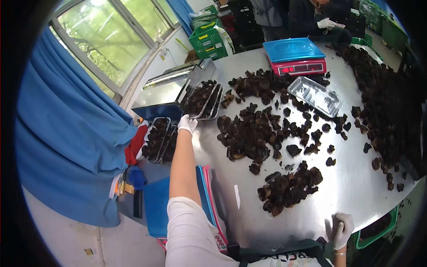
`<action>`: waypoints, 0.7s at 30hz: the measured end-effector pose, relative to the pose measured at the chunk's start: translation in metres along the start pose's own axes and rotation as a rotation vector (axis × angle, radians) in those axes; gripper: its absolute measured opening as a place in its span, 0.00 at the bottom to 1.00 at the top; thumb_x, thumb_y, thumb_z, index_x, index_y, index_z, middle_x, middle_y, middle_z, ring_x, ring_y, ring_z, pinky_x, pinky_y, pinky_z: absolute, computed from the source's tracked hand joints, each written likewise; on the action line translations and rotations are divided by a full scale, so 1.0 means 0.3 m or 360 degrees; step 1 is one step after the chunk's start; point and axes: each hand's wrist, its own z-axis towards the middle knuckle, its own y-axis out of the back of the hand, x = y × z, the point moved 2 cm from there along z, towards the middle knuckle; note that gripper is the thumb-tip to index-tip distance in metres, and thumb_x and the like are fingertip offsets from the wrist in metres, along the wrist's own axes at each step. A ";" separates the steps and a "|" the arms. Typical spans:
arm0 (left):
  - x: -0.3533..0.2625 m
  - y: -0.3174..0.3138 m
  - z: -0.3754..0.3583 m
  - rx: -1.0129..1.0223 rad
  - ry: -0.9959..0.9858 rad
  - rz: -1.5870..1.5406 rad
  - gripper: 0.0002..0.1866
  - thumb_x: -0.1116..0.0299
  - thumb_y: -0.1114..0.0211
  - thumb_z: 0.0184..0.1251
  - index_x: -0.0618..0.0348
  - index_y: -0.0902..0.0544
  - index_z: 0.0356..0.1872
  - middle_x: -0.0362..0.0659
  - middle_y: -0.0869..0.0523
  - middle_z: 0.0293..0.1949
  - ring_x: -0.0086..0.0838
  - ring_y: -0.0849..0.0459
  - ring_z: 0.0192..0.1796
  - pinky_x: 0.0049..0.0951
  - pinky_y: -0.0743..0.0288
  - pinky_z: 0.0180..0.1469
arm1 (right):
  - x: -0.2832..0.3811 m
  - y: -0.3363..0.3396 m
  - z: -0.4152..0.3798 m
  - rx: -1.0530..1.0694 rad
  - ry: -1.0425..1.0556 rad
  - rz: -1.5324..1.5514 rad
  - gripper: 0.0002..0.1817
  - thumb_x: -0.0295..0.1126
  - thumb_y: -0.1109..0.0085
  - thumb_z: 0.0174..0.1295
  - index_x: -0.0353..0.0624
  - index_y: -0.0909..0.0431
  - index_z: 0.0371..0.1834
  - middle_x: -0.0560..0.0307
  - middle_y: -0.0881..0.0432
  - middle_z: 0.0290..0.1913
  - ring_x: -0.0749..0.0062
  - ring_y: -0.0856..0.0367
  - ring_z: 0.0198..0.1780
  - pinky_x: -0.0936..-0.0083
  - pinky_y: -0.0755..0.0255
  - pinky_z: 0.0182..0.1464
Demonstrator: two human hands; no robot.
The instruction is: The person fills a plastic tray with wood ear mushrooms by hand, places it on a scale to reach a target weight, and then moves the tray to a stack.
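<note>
My left hand [187, 123], in a white glove, reaches far forward and pinches the near edge of a clear plastic tray [205, 109] of dark, fungus-like pieces. This tray stands beside the metal machine [162, 91]. My right hand [343, 230], also gloved, rests at the near right table edge with its fingers curled and nothing visible in them. Two more filled trays [156, 139] stand left of my left forearm. Heaps of dark pieces [249, 131] lie mid-table, with a smaller heap [289, 187] nearer me. An empty clear tray [316, 96] lies behind them.
A blue-topped red scale [295, 51] stands at the back, another blue scale [160, 207] beside my left arm. A large dark pile [391, 102] covers the table's right side. A green crate [378, 229] sits below right. Two people are at the back, one with a gloved hand [329, 23].
</note>
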 end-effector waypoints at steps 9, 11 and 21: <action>-0.022 -0.051 -0.793 0.0613 -0.0233 0.0608 0.24 0.58 0.41 0.67 0.61 0.28 0.60 0.48 0.26 0.59 0.37 0.24 0.58 0.40 0.29 0.63 | -0.006 -0.051 0.143 0.0254 0.0201 -0.0074 0.07 0.24 0.46 0.62 0.34 0.20 0.40 0.46 0.18 0.39 0.55 0.20 0.41 0.66 0.27 0.47; 0.089 -0.033 -1.071 0.1029 -0.0581 0.1257 0.20 0.67 0.40 0.64 0.59 0.24 0.57 0.43 0.19 0.47 0.34 0.18 0.46 0.38 0.24 0.54 | -0.002 -0.082 0.245 0.0303 -0.0054 0.0149 0.12 0.26 0.45 0.63 0.35 0.22 0.48 0.46 0.18 0.44 0.57 0.19 0.44 0.68 0.27 0.49; 0.591 0.144 -1.450 0.0850 -0.0210 0.1632 0.15 0.71 0.47 0.71 0.68 0.31 0.55 0.48 0.19 0.34 0.27 0.16 0.31 0.28 0.20 0.29 | -0.090 -0.283 0.513 0.0733 -0.0164 0.0050 0.15 0.28 0.48 0.61 0.39 0.20 0.50 0.48 0.21 0.28 0.65 0.20 0.33 0.72 0.27 0.43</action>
